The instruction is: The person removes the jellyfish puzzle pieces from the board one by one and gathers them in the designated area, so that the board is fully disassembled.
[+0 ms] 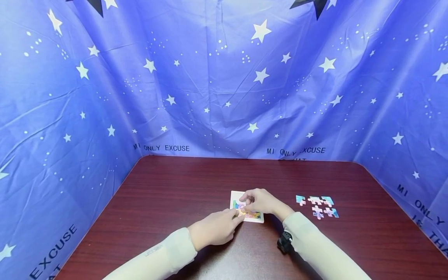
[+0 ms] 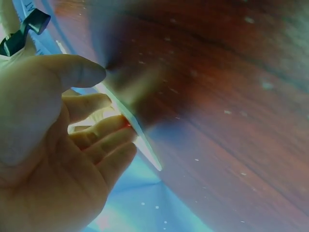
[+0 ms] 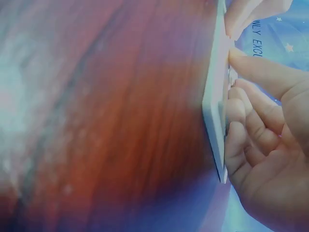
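A white-bordered puzzle tray (image 1: pixel 260 220) lies mid-table, with a colourful picture (image 1: pixel 257 215) inside its frame. My left hand (image 1: pixel 215 227) reaches in from the lower left, fingertips on the tray's near left part. From the left wrist, its fingers look fairly straight, at the edge of the tray (image 2: pixel 145 145). Over the tray's upper right part is my right hand (image 1: pixel 262 200), fingers bent. Seen from the right wrist, the thumb (image 3: pixel 260 70) and curled fingers of that hand meet the tray's face (image 3: pixel 219 92). I cannot tell whether the right fingertips pinch a puzzle piece.
Several loose puzzle pieces (image 1: pixel 316 200) lie to the right of the tray, pink and blue. The dark red wood table (image 1: pixel 168 186) is enclosed by blue star-printed cloth (image 1: pixel 210 77) at the back and sides. A black wrist mount (image 1: pixel 284 242) sits on the right sleeve.
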Demonstrator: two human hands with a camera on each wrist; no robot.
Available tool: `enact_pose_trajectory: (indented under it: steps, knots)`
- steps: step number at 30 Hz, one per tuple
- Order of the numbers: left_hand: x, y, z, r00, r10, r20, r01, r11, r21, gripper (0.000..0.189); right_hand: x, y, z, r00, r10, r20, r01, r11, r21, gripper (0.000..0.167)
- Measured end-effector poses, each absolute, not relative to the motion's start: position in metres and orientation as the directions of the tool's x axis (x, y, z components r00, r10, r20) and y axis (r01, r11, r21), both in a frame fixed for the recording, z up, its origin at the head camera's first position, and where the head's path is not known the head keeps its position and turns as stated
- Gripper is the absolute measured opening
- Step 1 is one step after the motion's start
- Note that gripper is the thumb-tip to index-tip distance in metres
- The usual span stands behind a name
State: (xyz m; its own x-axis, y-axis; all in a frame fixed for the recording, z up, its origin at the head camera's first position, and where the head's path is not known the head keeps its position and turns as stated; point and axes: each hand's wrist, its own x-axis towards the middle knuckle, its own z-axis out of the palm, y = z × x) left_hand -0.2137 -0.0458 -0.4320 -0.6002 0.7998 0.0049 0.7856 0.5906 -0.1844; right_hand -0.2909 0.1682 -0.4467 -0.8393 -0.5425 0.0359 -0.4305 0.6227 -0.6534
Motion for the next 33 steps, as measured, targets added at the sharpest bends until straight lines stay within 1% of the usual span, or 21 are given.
enact_pose_trajectory:
  steps: [3,9,19,33]
  knots:
    - [-0.212,-0.045,-0.431,-0.594,0.804,0.019,0.785,0.585,-0.206,0.050,-0.292,0.167,-0.447,-0.840,-0.542,0.029,-0.424,0.623,-0.657,0.024]
    - [-0.213,-0.045,-0.431,-0.613,0.790,-0.001,0.774,0.600,-0.204,0.054,-0.294,0.164,-0.447,-0.846,-0.533,0.017,-0.407,0.626,-0.665,0.027]
    - [-0.213,-0.046,-0.429,-0.610,0.792,-0.015,0.780,0.597,-0.188,0.057,-0.291,0.160,-0.445,-0.869,-0.494,0.027,-0.382,0.636,-0.671,0.021]
    - [-0.214,-0.046,-0.433,-0.597,0.802,0.006,0.787,0.588,-0.185,0.055,-0.288,0.157,-0.444,-0.850,-0.525,0.050,-0.419,0.615,-0.668,0.018]
